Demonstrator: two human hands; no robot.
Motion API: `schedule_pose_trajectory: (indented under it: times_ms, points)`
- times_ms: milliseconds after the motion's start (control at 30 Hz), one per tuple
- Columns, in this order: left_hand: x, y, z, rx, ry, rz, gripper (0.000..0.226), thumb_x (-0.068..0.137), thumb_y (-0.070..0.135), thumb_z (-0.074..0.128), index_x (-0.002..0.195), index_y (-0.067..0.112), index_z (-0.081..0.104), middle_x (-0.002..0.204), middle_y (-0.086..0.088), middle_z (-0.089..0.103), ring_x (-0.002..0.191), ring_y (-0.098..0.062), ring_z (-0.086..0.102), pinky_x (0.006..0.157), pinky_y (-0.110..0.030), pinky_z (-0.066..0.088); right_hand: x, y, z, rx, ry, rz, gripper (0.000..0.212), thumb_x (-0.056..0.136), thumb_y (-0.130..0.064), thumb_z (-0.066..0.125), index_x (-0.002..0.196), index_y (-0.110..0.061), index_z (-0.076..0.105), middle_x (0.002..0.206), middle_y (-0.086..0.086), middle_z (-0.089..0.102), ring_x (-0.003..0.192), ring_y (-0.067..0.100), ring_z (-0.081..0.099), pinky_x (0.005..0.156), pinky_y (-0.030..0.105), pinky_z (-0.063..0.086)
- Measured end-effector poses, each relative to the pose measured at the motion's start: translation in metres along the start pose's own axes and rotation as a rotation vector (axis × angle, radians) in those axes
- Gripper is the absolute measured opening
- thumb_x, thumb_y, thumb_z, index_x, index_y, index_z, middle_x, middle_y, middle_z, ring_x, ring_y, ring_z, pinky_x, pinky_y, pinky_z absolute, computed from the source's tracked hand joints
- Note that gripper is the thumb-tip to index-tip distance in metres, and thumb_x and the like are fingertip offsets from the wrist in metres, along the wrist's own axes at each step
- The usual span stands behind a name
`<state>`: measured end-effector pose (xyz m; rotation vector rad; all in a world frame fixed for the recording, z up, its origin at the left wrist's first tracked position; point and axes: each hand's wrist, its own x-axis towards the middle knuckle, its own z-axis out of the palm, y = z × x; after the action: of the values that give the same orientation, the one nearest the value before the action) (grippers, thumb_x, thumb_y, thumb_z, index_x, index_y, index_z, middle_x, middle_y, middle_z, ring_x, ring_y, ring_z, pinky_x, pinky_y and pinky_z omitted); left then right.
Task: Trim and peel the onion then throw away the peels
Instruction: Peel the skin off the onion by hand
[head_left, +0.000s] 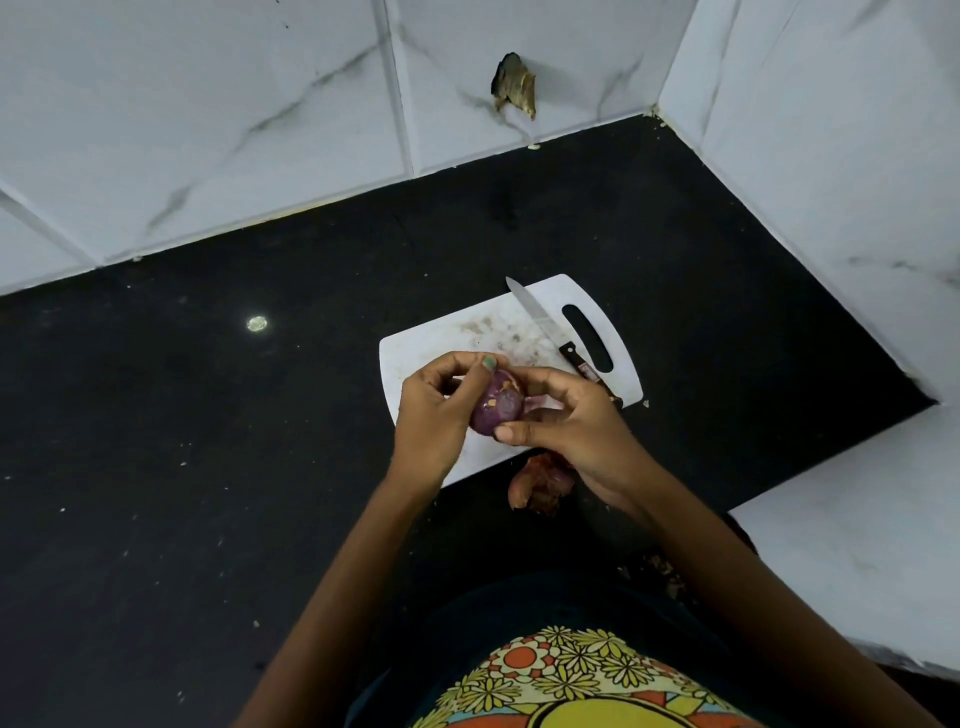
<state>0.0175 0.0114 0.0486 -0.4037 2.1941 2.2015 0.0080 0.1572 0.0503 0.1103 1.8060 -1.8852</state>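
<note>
A: Over the near edge of the cutting board (441, 332), w/ both hands up off it — that's where the onion (497, 406) is. Left hand (434, 415) cups it from the side, fingers curled round it, thumb tip at the top end. Right hand (571, 421) closed on it from the other side, thumb under.

B: So peeling stage?

A: Looks like it. Mostly purple, glossy; a few tan scraps of dry skin left near the top. Best way imo: pinch each scrap at its edge w/ a nail, pull toward the root end, turn the onion bit by bit so nothing's missed.

B: What else is about?

A: Knife (550, 332) lies on the board's right side by the handle slot, blade pointing to the back wall; its handle end is partly hidden behind the right hand. Loose peels (540, 483) sit on the black bench (208, 441) just off the board's near edge, below the right wrist. More crumbs toward the bench's right edge.

B: Anything in the way?

A: Not for peeling. No bin in sight, tho, so the throw-away part needs a gather first.
</note>
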Motion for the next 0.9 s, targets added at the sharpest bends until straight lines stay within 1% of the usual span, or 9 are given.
schedule_pose_trajectory:
  times_ms: [67, 133, 200, 300, 433, 533, 633, 733, 900]
  points:
    - [0.002, 0.0, 0.006, 0.022, 0.099, -0.015, 0.016, 0.092, 0.015, 0.059, 0.087, 0.006, 0.071, 0.083, -0.002, 0.072, 0.072, -0.005, 0.067, 0.064, -0.02, 0.056, -0.003, 0.0, 0.004, -0.048, 0.025, -0.013, 0.059, 0.063, -0.001, 0.081, 0.117, -0.017, 0.061, 0.111, 0.013, 0.065, 0.086, 0.019, 0.071, 0.076, 0.068, 0.049]
    - [0.004, -0.002, 0.009, 0.028, 0.152, -0.045, 0.022, 0.091, 0.022, 0.062, 0.084, 0.004, 0.073, 0.08, -0.005, 0.072, 0.07, -0.008, 0.068, 0.065, -0.023, 0.057, -0.007, -0.001, 0.006, -0.094, 0.051, -0.033, 0.058, 0.062, -0.003, 0.082, 0.114, -0.019, 0.062, 0.106, 0.008, 0.067, 0.083, 0.015, 0.071, 0.072, 0.066, 0.051]
    - [0.004, -0.004, 0.01, -0.067, 0.17, -0.108, 0.029, 0.094, 0.028, 0.056, 0.086, 0.006, 0.073, 0.083, -0.006, 0.073, 0.077, -0.014, 0.07, 0.07, -0.027, 0.059, -0.008, -0.003, 0.007, -0.125, 0.085, -0.063, 0.056, 0.062, -0.006, 0.083, 0.112, -0.019, 0.062, 0.102, 0.002, 0.068, 0.082, 0.01, 0.07, 0.071, 0.056, 0.056]
    - [-0.002, -0.01, 0.011, -0.219, 0.085, -0.159, 0.038, 0.1, 0.035, 0.038, 0.1, 0.016, 0.071, 0.102, -0.004, 0.073, 0.097, -0.021, 0.069, 0.078, -0.03, 0.056, -0.006, -0.006, 0.008, -0.154, 0.157, -0.139, 0.055, 0.061, -0.01, 0.085, 0.111, -0.012, 0.061, 0.099, -0.001, 0.069, 0.08, 0.003, 0.068, 0.072, 0.027, 0.058]
    - [-0.009, -0.012, 0.022, -0.51, -0.043, -0.22, 0.045, 0.099, 0.045, 0.028, 0.127, 0.021, 0.053, 0.115, -0.003, 0.067, 0.098, -0.022, 0.069, 0.09, -0.04, 0.054, -0.006, -0.006, 0.011, -0.099, 0.169, -0.111, 0.051, 0.062, -0.012, 0.084, 0.104, -0.007, 0.056, 0.09, 0.01, 0.069, 0.072, 0.015, 0.071, 0.066, 0.035, 0.06]
    - [-0.008, -0.012, 0.017, -0.651, 0.004, -0.336, 0.046, 0.097, 0.05, 0.031, 0.111, 0.016, 0.059, 0.098, -0.006, 0.071, 0.093, -0.023, 0.067, 0.093, -0.042, 0.05, -0.004, -0.007, 0.009, -0.109, 0.104, -0.104, 0.028, 0.076, -0.014, 0.075, 0.096, -0.005, 0.057, 0.081, 0.009, 0.067, 0.063, 0.021, 0.07, 0.061, 0.037, 0.06]
    - [-0.006, -0.015, 0.008, -0.644, 0.014, -0.391, 0.05, 0.095, 0.055, 0.033, 0.092, 0.016, 0.064, 0.083, -0.001, 0.072, 0.077, -0.014, 0.066, 0.075, -0.031, 0.053, -0.003, -0.012, 0.004, -0.294, 0.109, -0.232, 0.014, 0.083, -0.016, 0.069, 0.087, -0.005, 0.062, 0.077, 0.008, 0.067, 0.065, 0.013, 0.066, 0.06, 0.026, 0.057]
    - [-0.006, -0.015, 0.008, -0.608, 0.01, -0.43, 0.053, 0.093, 0.058, 0.033, 0.092, 0.015, 0.065, 0.088, -0.003, 0.071, 0.075, -0.012, 0.064, 0.069, -0.028, 0.05, -0.005, -0.019, 0.005, -0.406, 0.119, -0.365, 0.006, 0.082, -0.01, 0.069, 0.087, -0.008, 0.066, 0.082, -0.001, 0.067, 0.074, 0.005, 0.063, 0.063, 0.012, 0.05]
    - [-0.005, -0.011, 0.01, -0.571, 0.026, -0.448, 0.059, 0.092, 0.062, 0.034, 0.102, 0.012, 0.065, 0.106, -0.011, 0.069, 0.089, -0.018, 0.063, 0.075, -0.03, 0.05, -0.003, -0.025, 0.004, -0.559, 0.062, -0.5, 0.02, 0.08, -0.006, 0.069, 0.097, -0.015, 0.072, 0.094, 0.001, 0.065, 0.087, 0.007, 0.061, 0.075, 0.012, 0.049]
